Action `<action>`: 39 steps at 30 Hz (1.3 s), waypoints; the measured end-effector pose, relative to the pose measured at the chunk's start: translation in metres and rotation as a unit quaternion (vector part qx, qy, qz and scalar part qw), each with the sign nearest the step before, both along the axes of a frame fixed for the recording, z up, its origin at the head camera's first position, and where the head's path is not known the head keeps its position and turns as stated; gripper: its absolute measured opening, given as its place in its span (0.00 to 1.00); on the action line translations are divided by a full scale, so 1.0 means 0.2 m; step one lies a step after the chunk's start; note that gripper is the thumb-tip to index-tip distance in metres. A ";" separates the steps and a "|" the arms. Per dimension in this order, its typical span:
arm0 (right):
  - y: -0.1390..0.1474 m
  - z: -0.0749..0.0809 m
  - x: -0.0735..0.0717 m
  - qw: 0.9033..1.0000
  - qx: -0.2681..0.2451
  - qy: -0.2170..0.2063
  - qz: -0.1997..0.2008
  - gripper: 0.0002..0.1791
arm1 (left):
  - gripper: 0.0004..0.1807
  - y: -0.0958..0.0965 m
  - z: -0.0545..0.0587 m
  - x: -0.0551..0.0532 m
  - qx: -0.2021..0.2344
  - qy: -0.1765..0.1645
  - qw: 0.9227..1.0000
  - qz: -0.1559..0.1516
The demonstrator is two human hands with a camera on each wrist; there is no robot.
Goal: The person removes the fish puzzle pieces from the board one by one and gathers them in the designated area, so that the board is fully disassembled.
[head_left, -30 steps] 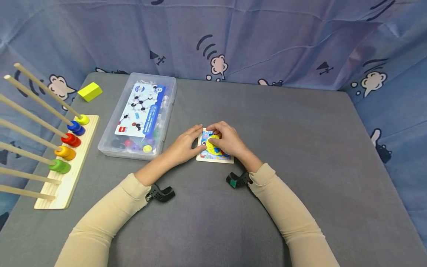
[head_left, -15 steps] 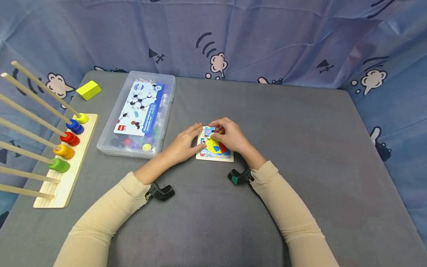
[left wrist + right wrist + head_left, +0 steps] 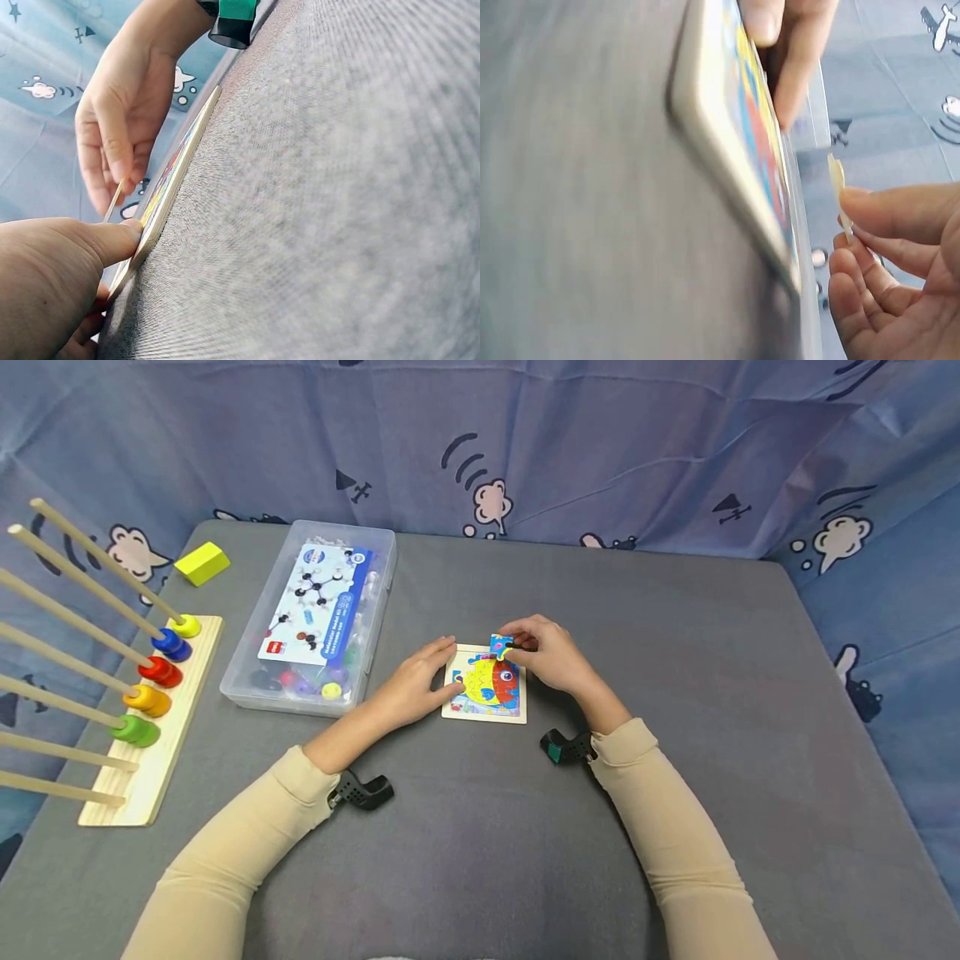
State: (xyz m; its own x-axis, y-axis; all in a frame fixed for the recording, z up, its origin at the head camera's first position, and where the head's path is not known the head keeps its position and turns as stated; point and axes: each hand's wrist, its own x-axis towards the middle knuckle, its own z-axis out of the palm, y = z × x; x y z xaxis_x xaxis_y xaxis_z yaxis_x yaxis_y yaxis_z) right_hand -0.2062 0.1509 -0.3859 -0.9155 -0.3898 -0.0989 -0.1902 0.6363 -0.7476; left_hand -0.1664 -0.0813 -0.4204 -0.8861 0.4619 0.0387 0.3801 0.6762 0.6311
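A small wooden fish jigsaw puzzle [image 3: 486, 693] in a pale frame lies flat on the table. A blue and yellow puzzle piece [image 3: 500, 646] is pinched between the thumb and fingers of my right hand [image 3: 550, 653], raised over the puzzle's far right corner. The right wrist view has this puzzle piece [image 3: 840, 191] edge-on, apart from the board. My left hand [image 3: 415, 687] rests along the board's left side, fingers straight, the thumb [image 3: 120, 238] pressing on its edge. Bare pale backing shows in the upper part of the frame, above the yellow and red fish.
Left of the puzzle lies a clear plastic box [image 3: 307, 618] of molecular model parts. Farther left stands a wooden peg board [image 3: 161, 735] with tall rods and coloured rings. A yellow block [image 3: 202, 564] sits at the back left. A patterned cloth [image 3: 600, 452] hangs behind the table.
My right hand has lifted the puzzle piece out of the upper part of the puzzle and carried it right and back, uncovering the fish. The left hand stays in place.
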 end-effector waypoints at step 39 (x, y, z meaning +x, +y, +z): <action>0.49 -0.12 -0.02 0.994 0.018 0.040 -0.103 0.18 | 0.36 0.00 -0.01 0.00 -0.004 -0.007 1.000 -0.001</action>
